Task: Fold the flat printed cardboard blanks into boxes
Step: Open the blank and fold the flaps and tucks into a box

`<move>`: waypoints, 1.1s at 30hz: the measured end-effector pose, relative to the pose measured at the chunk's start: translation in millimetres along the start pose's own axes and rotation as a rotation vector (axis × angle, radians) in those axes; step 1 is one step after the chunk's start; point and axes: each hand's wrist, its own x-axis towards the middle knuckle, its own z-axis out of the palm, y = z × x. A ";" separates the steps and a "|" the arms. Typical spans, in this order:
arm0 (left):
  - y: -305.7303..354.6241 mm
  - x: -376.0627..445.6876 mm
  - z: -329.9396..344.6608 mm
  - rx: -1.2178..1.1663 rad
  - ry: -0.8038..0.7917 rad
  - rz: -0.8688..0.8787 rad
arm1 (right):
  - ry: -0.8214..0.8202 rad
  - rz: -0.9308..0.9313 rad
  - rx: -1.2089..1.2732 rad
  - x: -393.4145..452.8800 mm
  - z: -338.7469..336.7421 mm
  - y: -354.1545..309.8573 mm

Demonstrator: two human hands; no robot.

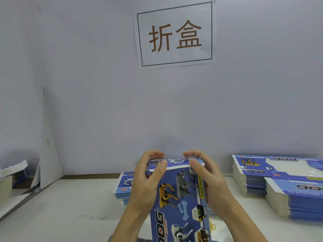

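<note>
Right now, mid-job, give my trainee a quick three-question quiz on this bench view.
1. True or false: both hands hold the same box.
2. Which part do the thumbs press? A) the far end flap B) the near end C) a side panel
3. Fill in: the tallest stack of flat blanks lies to the person's ____.

Key:
1. True. The left hand and right hand each have a grip on one side of it.
2. A. The flap is bent over the box's far end, under both thumbs.
3. Right. A lower pile sits behind the left hand.
</note>
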 end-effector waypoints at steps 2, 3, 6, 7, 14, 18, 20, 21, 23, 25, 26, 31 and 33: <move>-0.8 -1.1 -1.0 0.040 0.018 0.041 | 0.018 -0.014 -0.001 0.0 -1.5 -1.2; -1.6 -1.4 -1.3 0.052 0.027 0.055 | 0.023 -0.021 -0.003 -0.2 -2.2 -1.6; -2.2 -1.6 -0.9 0.077 0.031 0.095 | 0.055 -0.051 -0.019 -0.9 -2.0 -3.4; -2.0 -1.3 -0.7 0.088 0.034 0.110 | 0.075 -0.064 -0.030 -1.0 -1.9 -3.8; -1.7 1.4 3.2 0.167 0.079 0.213 | 0.163 -0.167 -0.100 3.3 10.1 -4.9; 1.7 1.5 4.4 0.090 0.050 0.112 | 0.141 -0.136 -0.024 3.3 8.7 -7.0; 3.6 0.1 3.5 0.020 -0.056 -0.008 | 0.182 -0.159 -0.042 4.2 7.7 -5.7; 3.8 -0.3 1.3 0.022 -0.120 -0.067 | 0.242 -0.176 -0.058 4.7 7.8 -6.1; 3.3 0.1 -8.2 0.099 -0.262 -0.177 | 0.416 -0.182 -0.036 8.1 3.1 -7.3; 5.0 0.1 -18.9 0.180 -0.446 -0.285 | 0.554 -0.125 0.109 10.5 -8.2 -10.9; 6.5 -0.2 -23.5 0.213 -0.523 -0.316 | 0.580 -0.092 0.221 10.7 -15.7 -13.2; 11.9 2.1 -38.1 0.091 -0.454 -0.312 | 0.533 0.067 0.581 3.5 -49.8 -17.6; 20.3 3.1 -47.7 0.009 -0.493 -0.365 | 0.580 0.077 0.626 2.8 -54.5 -14.7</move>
